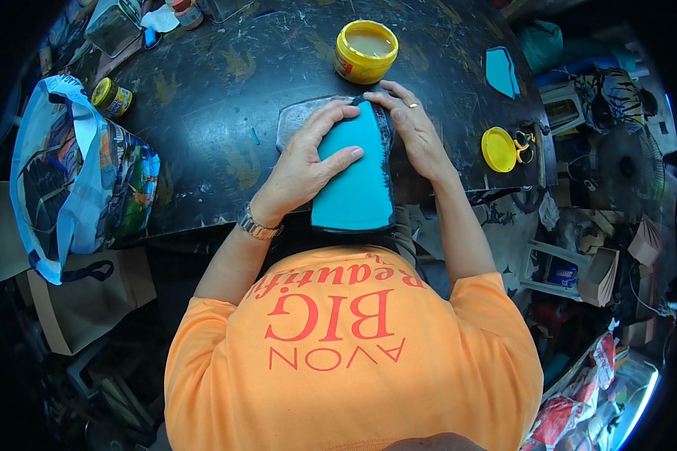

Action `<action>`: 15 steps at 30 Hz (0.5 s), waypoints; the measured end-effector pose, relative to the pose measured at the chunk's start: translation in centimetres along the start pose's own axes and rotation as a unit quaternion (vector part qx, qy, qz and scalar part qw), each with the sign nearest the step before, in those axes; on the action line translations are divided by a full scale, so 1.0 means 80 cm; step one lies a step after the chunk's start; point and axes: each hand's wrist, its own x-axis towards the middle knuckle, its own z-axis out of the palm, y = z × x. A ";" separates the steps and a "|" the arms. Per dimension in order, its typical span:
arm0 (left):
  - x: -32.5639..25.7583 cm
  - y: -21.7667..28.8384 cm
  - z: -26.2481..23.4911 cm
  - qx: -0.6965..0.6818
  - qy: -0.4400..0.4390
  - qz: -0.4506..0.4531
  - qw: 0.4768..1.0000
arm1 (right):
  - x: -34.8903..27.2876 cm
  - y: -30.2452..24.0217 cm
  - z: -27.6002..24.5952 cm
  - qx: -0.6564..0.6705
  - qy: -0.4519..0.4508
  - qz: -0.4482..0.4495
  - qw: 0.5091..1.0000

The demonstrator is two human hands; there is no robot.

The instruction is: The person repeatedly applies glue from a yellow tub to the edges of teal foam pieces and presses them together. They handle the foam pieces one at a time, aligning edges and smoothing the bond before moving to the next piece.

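Note:
A turquoise panel (351, 188) with dark, ragged edging lies over the near edge of the black table, partly on a worn grey slab (292, 120). My left hand (301, 164) holds it from the left, thumb laid across its face and fingers bent near the top. At the upper right corner, the fingers of my right hand (415, 134) are bent onto the dark edging; the fingertips are partly hidden. Just beyond stands an uncapped yellow jar (359, 71) of pale, cloudy contents.
To the right lie a yellow lid (497, 151), yellow-handled scissors (525, 147) and turquoise cut pieces (501, 74). A colourful shopping bag (90, 139) and a small yellow-capped jar (115, 100) stand left. A fan (629, 167) is beyond the right edge.

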 end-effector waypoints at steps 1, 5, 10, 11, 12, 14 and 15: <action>0.000 0.000 0.000 -0.005 -0.002 -0.007 1.000 | 0.005 0.001 0.000 -0.001 -0.010 0.004 1.000; 0.000 0.000 0.000 -0.007 -0.002 -0.005 1.000 | 0.004 0.008 0.001 -0.021 -0.009 -0.031 0.999; -0.002 -0.001 0.001 -0.010 0.007 0.001 1.000 | -0.029 0.019 -0.001 -0.080 0.011 -0.093 0.992; -0.001 -0.002 0.001 -0.010 0.006 0.004 1.000 | -0.037 0.020 -0.002 -0.097 0.008 -0.107 0.989; -0.001 -0.002 0.001 -0.012 0.006 0.009 1.000 | -0.044 0.021 -0.004 -0.112 0.009 -0.123 0.986; 0.000 -0.001 0.002 -0.022 0.008 0.002 1.000 | -0.058 0.021 -0.008 -0.148 -0.002 -0.143 0.978; 0.000 -0.001 0.002 -0.027 0.010 -0.001 1.000 | -0.064 0.020 -0.009 -0.163 -0.005 -0.156 0.974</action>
